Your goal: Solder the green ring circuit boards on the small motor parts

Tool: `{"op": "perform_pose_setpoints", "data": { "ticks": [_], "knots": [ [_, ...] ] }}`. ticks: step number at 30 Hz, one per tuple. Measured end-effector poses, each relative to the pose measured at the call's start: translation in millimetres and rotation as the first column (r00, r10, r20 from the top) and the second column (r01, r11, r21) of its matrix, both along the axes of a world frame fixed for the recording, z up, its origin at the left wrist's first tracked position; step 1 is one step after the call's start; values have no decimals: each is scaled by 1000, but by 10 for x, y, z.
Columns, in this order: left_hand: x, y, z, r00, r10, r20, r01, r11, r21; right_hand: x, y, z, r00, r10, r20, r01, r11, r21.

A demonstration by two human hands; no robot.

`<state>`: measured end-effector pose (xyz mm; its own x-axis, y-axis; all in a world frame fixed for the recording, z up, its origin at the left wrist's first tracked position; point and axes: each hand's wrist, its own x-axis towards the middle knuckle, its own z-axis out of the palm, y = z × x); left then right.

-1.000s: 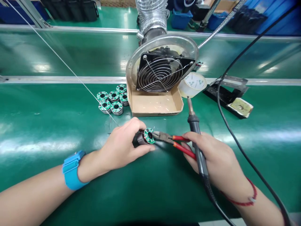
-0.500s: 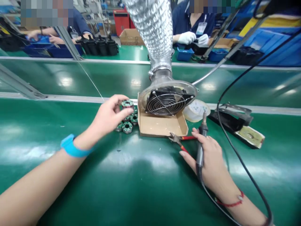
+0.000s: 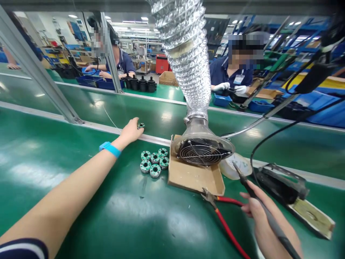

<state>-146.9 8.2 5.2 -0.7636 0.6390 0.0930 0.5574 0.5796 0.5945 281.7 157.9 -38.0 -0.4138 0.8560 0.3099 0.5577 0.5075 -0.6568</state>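
Observation:
Stretched out to the far edge strip, my left hand (image 3: 131, 131) grips a small ring-shaped circuit board (image 3: 141, 125), green on top, held over the far belt. Nearer to me, several similar ring-shaped boards (image 3: 155, 158) with metallic sides stand grouped beside a cardboard tray (image 3: 188, 180). My right hand (image 3: 272, 219) is wrapped round a dark soldering iron (image 3: 275, 225), its tip pointing up and left near a white spool (image 3: 237, 167). Red-handled side cutters (image 3: 214, 203) lie spread on the bench, just left of my right hand.
A fan guard (image 3: 201, 153) under a silver duct (image 3: 185, 61) hangs over the tray. At right is a soldering iron stand (image 3: 283, 181) with a yellowish sponge (image 3: 312, 216). A black cable (image 3: 283, 129) loops there. Two co-workers sit across the belt (image 3: 167, 117).
My left hand has carried the ring-shaped board away from the group, up and over the far edge strip. The soldering iron now tilts left in my right hand. The view has lifted.

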Motion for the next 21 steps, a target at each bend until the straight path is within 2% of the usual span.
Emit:
{"op": "perform_pose_setpoints", "data": {
  "ticks": [2, 4, 6, 11, 15, 18, 21],
  "knots": [
    [153, -225, 48, 983, -171, 61, 173, 984, -31, 32, 54, -23, 998, 54, 33, -56, 996, 67],
    [315, -441, 51, 931, -337, 140, 349, 935, -68, 35, 79, -14, 995, 71, 67, -80, 988, 131],
    [442, -598, 6, 882, -433, 185, 454, 887, -88, 14, 70, 11, 995, 65, 73, -75, 986, 151],
    [508, -711, -116, 841, -495, 219, 525, 845, -104, -27, -22, 46, 999, 20, 47, -26, 992, 127],
    [443, -766, -12, 816, -503, 285, 556, 817, -149, 5, -71, 63, 1000, -22, 11, 20, 983, 184],
    [430, -809, 71, 809, -509, 294, 566, 809, -159, 31, -97, 103, 999, -37, 28, 31, 984, 175],
    [448, -822, 43, 798, -533, 282, 583, 800, -138, 41, -137, 152, 998, -35, 44, 27, 986, 164]
  ]
}}
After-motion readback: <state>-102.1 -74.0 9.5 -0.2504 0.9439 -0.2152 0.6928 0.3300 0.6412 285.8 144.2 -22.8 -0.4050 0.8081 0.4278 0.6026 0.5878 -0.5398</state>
